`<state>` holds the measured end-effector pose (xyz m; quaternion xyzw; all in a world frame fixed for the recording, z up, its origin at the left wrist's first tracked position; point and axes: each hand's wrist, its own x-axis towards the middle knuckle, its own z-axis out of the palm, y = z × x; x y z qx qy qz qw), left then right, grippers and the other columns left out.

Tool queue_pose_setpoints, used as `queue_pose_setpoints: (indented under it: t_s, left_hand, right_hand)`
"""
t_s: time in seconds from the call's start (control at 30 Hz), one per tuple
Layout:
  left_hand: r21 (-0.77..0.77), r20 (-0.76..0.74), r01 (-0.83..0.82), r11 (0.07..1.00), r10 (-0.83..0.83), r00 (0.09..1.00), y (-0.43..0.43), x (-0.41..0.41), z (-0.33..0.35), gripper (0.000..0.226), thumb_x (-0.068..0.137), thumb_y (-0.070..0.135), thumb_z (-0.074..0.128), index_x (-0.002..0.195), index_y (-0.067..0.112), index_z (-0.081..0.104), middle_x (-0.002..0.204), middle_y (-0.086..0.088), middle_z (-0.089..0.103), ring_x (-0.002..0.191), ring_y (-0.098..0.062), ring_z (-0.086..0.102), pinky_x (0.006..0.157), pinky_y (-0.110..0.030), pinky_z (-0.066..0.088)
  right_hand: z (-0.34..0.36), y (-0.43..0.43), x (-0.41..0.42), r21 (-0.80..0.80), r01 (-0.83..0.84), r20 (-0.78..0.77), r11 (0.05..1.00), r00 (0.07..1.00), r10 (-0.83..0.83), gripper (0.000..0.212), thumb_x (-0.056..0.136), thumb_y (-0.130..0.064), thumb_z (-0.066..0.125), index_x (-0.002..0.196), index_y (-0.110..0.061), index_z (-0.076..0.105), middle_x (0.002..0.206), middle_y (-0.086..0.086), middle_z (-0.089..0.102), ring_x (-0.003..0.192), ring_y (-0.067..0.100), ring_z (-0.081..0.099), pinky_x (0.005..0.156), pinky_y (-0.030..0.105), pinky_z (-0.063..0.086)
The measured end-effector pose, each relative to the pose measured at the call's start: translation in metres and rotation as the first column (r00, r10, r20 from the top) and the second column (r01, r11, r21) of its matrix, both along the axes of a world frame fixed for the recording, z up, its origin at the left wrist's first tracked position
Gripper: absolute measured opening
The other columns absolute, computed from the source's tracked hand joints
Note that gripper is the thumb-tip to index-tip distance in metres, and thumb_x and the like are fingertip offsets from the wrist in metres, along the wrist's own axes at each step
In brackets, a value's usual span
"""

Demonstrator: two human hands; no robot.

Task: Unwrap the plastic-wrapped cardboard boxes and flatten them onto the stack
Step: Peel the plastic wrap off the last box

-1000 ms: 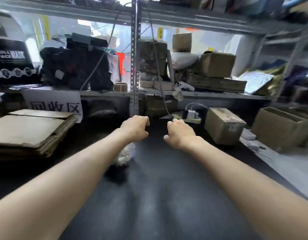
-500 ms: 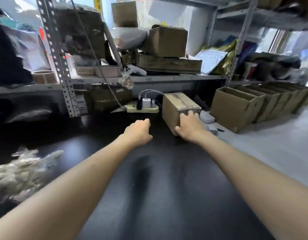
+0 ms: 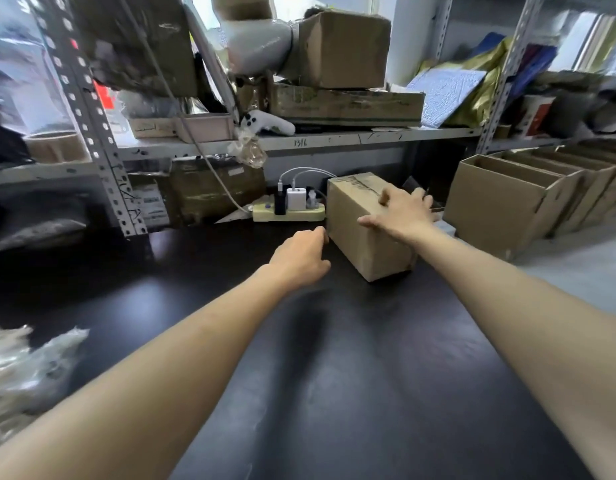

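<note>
Your right hand (image 3: 401,216) lies on the cardboard box (image 3: 363,247), fingers spread straight over its top and thumb stretched along the upper edge of the face nearest you. It presses on the box rather than curling round it. Your left hand (image 3: 299,259) has its fingers curled in and holds nothing. Its knuckles sit just beside the box's near left edge, and you cannot tell whether they touch.

The box stands on the black worktop (image 3: 334,375) towards the back, just right of a pale power strip (image 3: 289,213) with a white charger (image 3: 296,199) plugged in. A strip of tape runs along the box's top, its print too blurred to read.

On the front edge of the shelf (image 3: 368,137) above is a handwritten mark that looks like "7316", though the first character is unclear. A white game controller (image 3: 268,122) lies on that shelf. The white label (image 3: 150,202) under the shelf is too small to read.

Crumpled plastic wrap (image 3: 25,362) lies at the worktop's left edge, and a row of open boxes (image 3: 500,202) stands to the right.
</note>
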<state>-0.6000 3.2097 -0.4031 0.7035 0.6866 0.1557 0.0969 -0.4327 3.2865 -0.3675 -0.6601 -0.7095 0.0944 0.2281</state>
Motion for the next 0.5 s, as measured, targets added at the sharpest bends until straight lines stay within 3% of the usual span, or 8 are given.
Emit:
queue_pose_setpoints:
  t_s: [0.1,0.2,0.27,0.33,0.4,0.5]
  left_hand:
    - [0.0,0.015,0.008,1.0,-0.008,1.0,-0.009,0.006,0.002,0.041,0.095,0.021,0.064,0.133,0.011,0.051,0.125,-0.01,0.062,0.115,-0.032,0.059,0.097,-0.046,0.05]
    - [0.002,0.035,0.005,1.0,-0.005,0.999,-0.029,0.011,0.012,0.043,0.094,0.023,0.065,0.133,0.011,0.051,0.125,-0.01,0.062,0.115,-0.031,0.059,0.097,-0.046,0.05]
    - [0.005,0.112,-0.036,0.999,0.035,0.993,-0.042,0.011,0.021,0.045,0.095,0.027,0.066,0.134,0.011,0.05,0.127,-0.01,0.061,0.118,-0.031,0.059,0.098,-0.044,0.05]
    - [-0.024,0.291,-0.111,0.994,0.113,0.95,-0.061,0.009,0.027,0.054,0.095,0.035,0.066,0.139,0.009,0.048,0.135,-0.01,0.06,0.123,-0.029,0.058,0.102,-0.04,0.048]
    - [-0.104,0.52,-0.184,0.977,0.211,0.828,-0.087,0.005,0.032,0.078,0.092,0.047,0.068,0.149,0.005,0.036,0.142,-0.011,0.055,0.126,-0.028,0.056,0.104,-0.039,0.048]
    - [-0.2,0.81,-0.263,0.944,0.311,0.497,-0.135,0.001,0.038,0.116,0.084,0.048,0.077,0.158,0.004,-0.001,0.145,-0.009,0.049,0.127,-0.027,0.054,0.096,-0.042,0.053]
  right_hand:
    - [0.004,-0.007,0.002,-0.045,-0.024,-0.011,0.999,1.0,0.024,0.057,0.074,-0.041,0.078,0.116,-0.021,0.046,0.133,0.024,0.044,0.126,0.041,0.034,0.101,0.045,0.035]
    - [0.013,-0.035,0.005,-0.103,0.021,0.057,0.994,0.998,-0.015,0.105,0.067,-0.051,0.082,0.143,-0.009,0.024,0.141,0.027,0.035,0.135,0.042,0.025,0.106,0.047,0.03]
    - [0.016,-0.056,0.006,-0.103,0.007,0.096,0.995,0.995,0.003,0.112,0.063,-0.057,0.082,0.142,-0.001,0.026,0.142,0.025,0.035,0.135,0.04,0.027,0.108,0.045,0.027]
    - [0.017,-0.086,0.006,-0.046,-0.077,0.058,0.996,0.995,0.079,0.107,0.06,-0.058,0.084,0.137,-0.002,0.034,0.139,0.022,0.037,0.131,0.04,0.029,0.105,0.045,0.03]
    - [0.014,-0.123,0.003,0.055,-0.18,0.019,0.982,0.984,0.179,0.101,0.057,-0.052,0.087,0.132,-0.004,0.039,0.131,0.019,0.04,0.122,0.037,0.032,0.1,0.043,0.034]
    - [0.013,-0.176,-0.007,0.196,-0.264,-0.09,0.944,0.954,0.286,0.107,0.052,-0.055,0.085,0.136,-0.006,0.039,0.125,0.014,0.043,0.117,0.032,0.034,0.1,0.039,0.034]
